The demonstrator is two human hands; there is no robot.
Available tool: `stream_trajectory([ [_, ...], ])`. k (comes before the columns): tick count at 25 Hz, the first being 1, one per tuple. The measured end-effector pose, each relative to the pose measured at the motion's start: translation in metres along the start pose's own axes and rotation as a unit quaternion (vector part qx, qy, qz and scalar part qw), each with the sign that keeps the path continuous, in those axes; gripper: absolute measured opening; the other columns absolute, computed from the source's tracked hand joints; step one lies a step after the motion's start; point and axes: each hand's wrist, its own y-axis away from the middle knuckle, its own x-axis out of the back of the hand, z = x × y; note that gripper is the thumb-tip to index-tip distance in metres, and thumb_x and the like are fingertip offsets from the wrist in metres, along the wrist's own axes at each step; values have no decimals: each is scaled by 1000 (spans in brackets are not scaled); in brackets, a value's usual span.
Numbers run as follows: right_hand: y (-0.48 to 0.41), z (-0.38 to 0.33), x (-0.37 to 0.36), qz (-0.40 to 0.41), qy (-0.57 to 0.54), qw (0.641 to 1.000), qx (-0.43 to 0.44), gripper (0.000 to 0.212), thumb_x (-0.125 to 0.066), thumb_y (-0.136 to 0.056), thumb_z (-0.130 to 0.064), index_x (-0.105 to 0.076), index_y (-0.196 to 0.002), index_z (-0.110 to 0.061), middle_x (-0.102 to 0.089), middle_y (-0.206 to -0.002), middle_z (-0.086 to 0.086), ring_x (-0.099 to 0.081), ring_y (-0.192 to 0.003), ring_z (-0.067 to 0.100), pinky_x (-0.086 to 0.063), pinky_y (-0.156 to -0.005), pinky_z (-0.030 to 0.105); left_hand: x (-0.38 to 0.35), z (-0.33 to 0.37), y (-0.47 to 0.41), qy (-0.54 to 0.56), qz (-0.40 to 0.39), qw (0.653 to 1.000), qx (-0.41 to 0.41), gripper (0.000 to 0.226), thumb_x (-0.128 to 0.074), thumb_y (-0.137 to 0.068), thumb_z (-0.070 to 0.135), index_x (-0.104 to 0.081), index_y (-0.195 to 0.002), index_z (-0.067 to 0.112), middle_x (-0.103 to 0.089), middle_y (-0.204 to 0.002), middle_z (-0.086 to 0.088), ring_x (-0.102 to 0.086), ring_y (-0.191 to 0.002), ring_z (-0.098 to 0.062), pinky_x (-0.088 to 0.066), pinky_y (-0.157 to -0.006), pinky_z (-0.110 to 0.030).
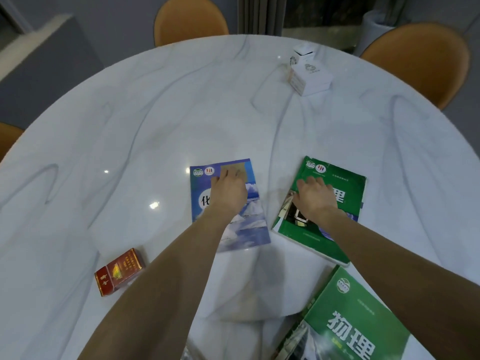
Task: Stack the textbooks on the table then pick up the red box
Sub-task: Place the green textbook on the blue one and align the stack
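A blue textbook (249, 229) lies flat in the middle of the white marble table (155, 113). My left hand (230, 190) rests palm down on its upper part, fingers spread. To its right lies a green textbook (345, 193), with my right hand (315, 197) flat on its cover, fingers apart. A second green textbook (345, 323) sits at the near right edge, partly cut off by the frame. The red box (119, 272), a small pack with gold print, lies near the front left, beside my left forearm and untouched.
Two stacked white boxes (309, 71) stand at the far right of the table. Orange chairs sit behind the table at the back (191, 19), the right (418, 58) and the left edge (7, 141).
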Motion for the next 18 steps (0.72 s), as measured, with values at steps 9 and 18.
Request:
stream_trajectory([
  [9, 29, 84, -23, -27, -37, 992, -121, 35, -47, -87, -19, -48, -120, -8, -53, -120, 15, -47, -114, 33, -41, -90, 43, -13, 79, -10, -18, -7, 994, -109, 31, -42, -89, 9, -52, -117, 6, -53, -121, -14, -46, -114, -33, -39, -90, -45],
  [18, 36, 117, -49, -28, -190, 957, -216, 40, -52, -92, -30, -49, -117, 2, -54, -116, 21, -51, -108, 36, -45, -88, 44, -46, 124, -20, 111, -58, 991, -40, 34, -47, -94, 23, -49, -122, 3, -52, -123, -18, -47, -115, -33, -45, -93, -44],
])
